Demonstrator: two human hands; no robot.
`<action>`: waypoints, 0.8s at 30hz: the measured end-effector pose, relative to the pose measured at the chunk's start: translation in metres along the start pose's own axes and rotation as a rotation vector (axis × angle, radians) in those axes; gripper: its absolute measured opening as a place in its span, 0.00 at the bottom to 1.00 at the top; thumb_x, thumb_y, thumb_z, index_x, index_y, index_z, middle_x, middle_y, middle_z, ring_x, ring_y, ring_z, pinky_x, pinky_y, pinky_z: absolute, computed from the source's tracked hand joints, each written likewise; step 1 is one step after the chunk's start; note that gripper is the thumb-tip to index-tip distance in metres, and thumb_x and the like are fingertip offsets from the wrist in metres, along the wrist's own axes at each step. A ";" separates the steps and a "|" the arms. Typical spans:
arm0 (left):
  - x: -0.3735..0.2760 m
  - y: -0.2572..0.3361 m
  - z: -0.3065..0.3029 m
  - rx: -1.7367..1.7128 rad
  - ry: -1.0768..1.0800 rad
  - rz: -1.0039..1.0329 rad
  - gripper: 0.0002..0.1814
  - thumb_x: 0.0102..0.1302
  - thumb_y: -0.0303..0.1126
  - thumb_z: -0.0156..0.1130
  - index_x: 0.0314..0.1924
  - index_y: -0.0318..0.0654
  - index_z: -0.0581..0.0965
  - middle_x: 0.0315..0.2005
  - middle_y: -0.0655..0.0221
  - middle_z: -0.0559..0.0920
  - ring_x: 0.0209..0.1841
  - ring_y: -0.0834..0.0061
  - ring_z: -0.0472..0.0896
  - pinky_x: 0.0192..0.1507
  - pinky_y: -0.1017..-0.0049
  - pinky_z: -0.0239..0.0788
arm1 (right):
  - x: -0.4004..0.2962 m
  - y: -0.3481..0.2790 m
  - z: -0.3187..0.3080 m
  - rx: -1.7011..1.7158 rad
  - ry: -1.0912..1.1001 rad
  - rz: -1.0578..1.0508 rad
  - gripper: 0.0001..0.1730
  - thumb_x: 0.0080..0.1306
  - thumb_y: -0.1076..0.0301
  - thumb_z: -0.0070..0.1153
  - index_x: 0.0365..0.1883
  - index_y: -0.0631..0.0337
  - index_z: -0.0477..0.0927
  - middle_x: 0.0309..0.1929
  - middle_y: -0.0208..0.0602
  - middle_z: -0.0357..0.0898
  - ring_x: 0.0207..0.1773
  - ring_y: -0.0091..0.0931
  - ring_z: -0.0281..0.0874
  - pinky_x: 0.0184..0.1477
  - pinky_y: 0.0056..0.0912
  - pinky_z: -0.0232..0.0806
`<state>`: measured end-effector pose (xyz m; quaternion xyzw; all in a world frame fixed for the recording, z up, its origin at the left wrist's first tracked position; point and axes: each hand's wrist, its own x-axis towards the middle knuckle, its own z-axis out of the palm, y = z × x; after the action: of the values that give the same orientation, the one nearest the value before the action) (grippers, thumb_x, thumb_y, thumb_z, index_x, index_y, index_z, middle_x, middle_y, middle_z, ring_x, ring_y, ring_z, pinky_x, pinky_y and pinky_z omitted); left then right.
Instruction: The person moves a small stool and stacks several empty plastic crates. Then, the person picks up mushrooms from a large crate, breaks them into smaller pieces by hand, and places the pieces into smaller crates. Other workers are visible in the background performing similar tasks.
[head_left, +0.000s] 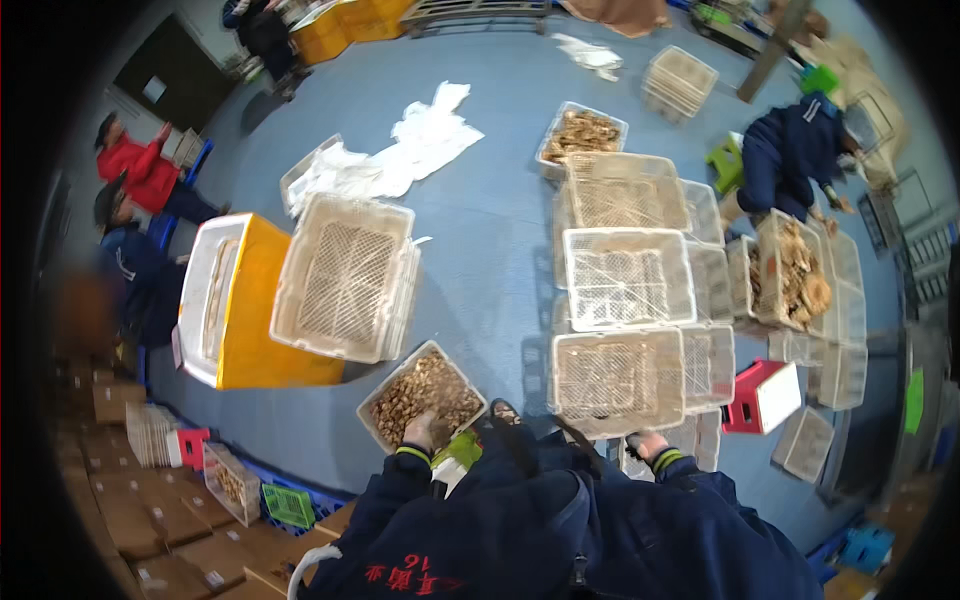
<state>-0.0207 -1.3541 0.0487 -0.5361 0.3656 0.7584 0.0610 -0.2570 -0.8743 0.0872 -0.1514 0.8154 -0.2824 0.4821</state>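
Note:
A plastic crate (394, 377) of small brown pieces, apparently mushrooms (431, 386), stands on the floor ahead and to the left of my body. My left hand (421, 430) is at its near side, over the brown pieces; its fingers are partly hidden, and I cannot tell if it grips anything. My right hand (648, 445) is low on the right, beside the near end of a stack of pale mesh crates (619, 379). Something dark shows at its fingers, too small to name. A green and white object (457, 456) sits beside my left sleeve.
Left stand a yellow and white box (259, 307) and stacked crates (345, 281). White sheeting (405, 146) lies beyond. On the right, a person (795, 154) bends near a crate of large mushrooms (796, 281), with a red stool (761, 397) nearby. Cardboard boxes (127, 510) fill the lower left.

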 end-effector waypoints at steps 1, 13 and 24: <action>0.008 -0.011 0.000 -0.074 0.004 -0.120 0.20 0.64 0.43 0.54 0.46 0.34 0.74 0.35 0.55 0.81 0.36 0.57 0.80 0.39 0.59 0.75 | 0.010 0.040 0.000 -0.147 0.042 -0.173 0.18 0.60 0.61 0.43 0.43 0.56 0.79 0.49 0.51 0.77 0.49 0.46 0.74 0.50 0.41 0.68; -0.035 -0.055 0.036 0.272 0.063 -0.039 0.26 0.65 0.46 0.52 0.54 0.33 0.70 0.48 0.47 0.78 0.47 0.45 0.77 0.45 0.49 0.70 | -0.089 0.227 -0.053 -0.687 -0.013 -0.026 0.15 0.59 0.57 0.51 0.35 0.56 0.81 0.35 0.46 0.81 0.43 0.44 0.78 0.47 0.45 0.69; -0.064 -0.112 -0.140 1.286 0.288 -0.027 0.19 0.62 0.43 0.54 0.50 0.44 0.78 0.42 0.55 0.80 0.49 0.63 0.78 0.53 0.66 0.67 | -0.113 0.157 -0.016 0.463 0.357 0.212 0.17 0.62 0.61 0.50 0.41 0.67 0.79 0.36 0.50 0.82 0.36 0.36 0.80 0.39 0.36 0.72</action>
<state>0.1680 -1.3403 0.0267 -0.4932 0.7436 0.3087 0.3294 -0.2117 -0.6855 0.0769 0.1003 0.8126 -0.4307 0.3796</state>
